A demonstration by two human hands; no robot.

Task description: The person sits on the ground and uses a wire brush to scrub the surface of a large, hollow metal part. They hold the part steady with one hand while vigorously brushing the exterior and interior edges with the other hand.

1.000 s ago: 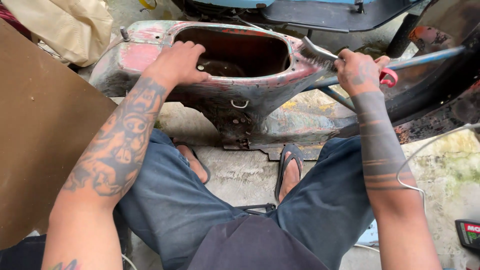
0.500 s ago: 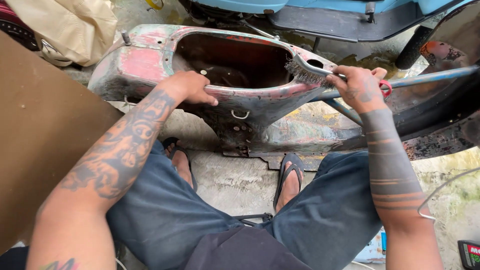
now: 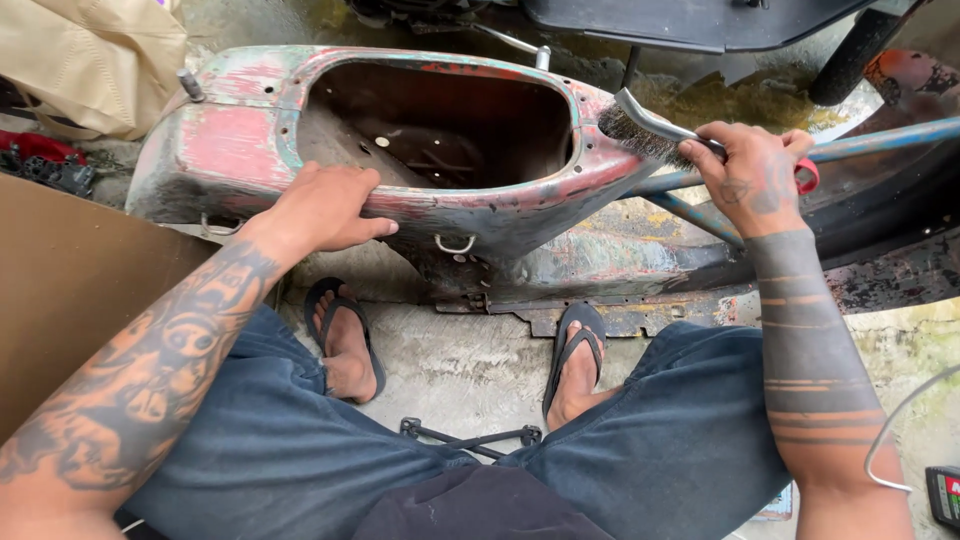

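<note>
An old scooter body shell with worn red and green paint lies on the ground in front of me, its open cavity facing up. My left hand rests flat on the shell's near rim, gripping the edge. My right hand is closed around the red handle of a wire brush. The bristles press on the shell's right end, by the rim.
A blue tube runs right from the shell over a rusty floor panel. A brown board stands at left, a tan bag behind it. My sandalled feet sit on the concrete; a black metal piece lies between my knees.
My left hand slid left along the near rim. The brush shifted slightly right at the shell's right end. The view tilted down and moved.
</note>
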